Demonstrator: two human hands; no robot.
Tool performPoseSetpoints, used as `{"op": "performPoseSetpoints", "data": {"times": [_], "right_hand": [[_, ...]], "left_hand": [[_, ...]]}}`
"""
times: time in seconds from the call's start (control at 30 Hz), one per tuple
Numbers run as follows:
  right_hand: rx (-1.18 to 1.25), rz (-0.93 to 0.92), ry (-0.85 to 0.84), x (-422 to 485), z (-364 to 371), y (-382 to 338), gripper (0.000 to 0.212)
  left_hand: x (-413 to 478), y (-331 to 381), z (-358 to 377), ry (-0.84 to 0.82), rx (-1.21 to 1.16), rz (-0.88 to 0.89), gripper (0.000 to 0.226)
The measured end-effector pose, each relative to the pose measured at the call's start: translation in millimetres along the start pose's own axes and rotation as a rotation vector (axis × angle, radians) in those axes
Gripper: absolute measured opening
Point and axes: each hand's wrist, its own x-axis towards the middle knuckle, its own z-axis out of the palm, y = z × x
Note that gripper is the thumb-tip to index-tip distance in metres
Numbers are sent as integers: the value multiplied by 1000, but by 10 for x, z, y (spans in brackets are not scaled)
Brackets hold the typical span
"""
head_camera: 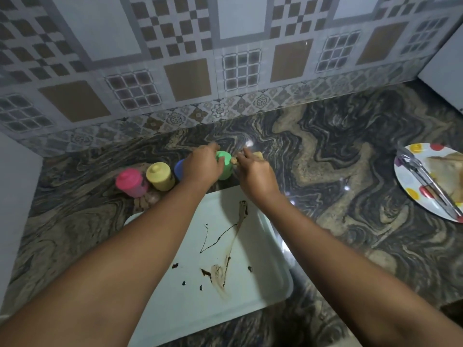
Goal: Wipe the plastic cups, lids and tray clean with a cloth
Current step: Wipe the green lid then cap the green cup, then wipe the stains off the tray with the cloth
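Just above the middle of the frame, the left hand (pixel 203 166) had its fingers curled round the green cup (pixel 225 167), just beyond the stained tray (pixel 280 291) on the bench (pixel 338 176). The right hand (pixel 255 174) seemed to pinch a tan cloth (pixel 258 155) beside the cup, its fingers blurred. The cup looked light, stiff and probably slick, so it was best gripped round its body.

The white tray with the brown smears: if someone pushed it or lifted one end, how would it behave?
The tray looks like stiff, thin plastic, so probably light and rigid, not floppy. Flat on the glossy countertop, it would likely slide easily. The wet-looking smears might make its surface slippery to grip.
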Motion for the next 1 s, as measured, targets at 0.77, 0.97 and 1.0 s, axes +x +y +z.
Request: {"op": "performPoseSetpoints", "data": {"times": [0.77, 0.97, 1.0], "right_hand": [[472, 219, 131, -122, -365, 41, 39], [683, 283, -40, -239, -618, -46, 38], [674, 247, -62, -255, -651, -89, 35]], "left_hand": [[9, 82, -205, -14, 99, 62, 42], [-247, -116, -407, -91, -565, 65, 27], [-321, -127, -437, -156, -593, 66, 27]]}}
